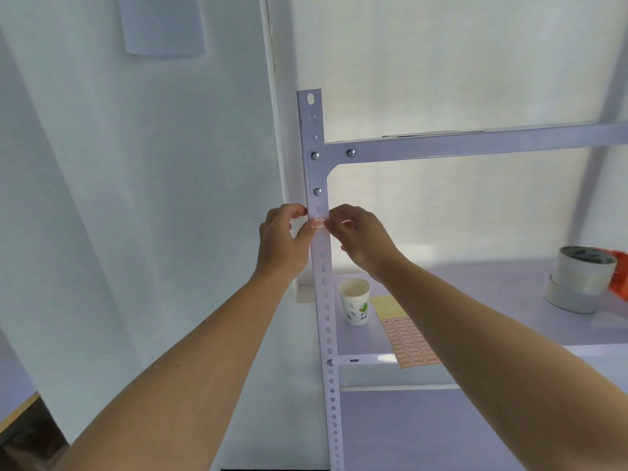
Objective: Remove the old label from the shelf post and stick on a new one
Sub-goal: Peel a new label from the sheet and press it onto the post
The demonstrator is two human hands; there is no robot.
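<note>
A white perforated shelf post rises through the middle of the view. A small white label with a red border lies across the post at hand height. My left hand sits at the post's left side, thumb tip touching the label's left end. My right hand is on the right side, fingertips pinched at the label's right end. Whether the label is fully stuck or partly lifted cannot be told. A sheet of red-bordered labels lies on the lower shelf, hanging slightly over its front edge.
A paper cup stands on the lower shelf just right of the post. Rolls of tape are stacked at the far right beside an orange object. An upper shelf rail crosses above. A white wall stands left.
</note>
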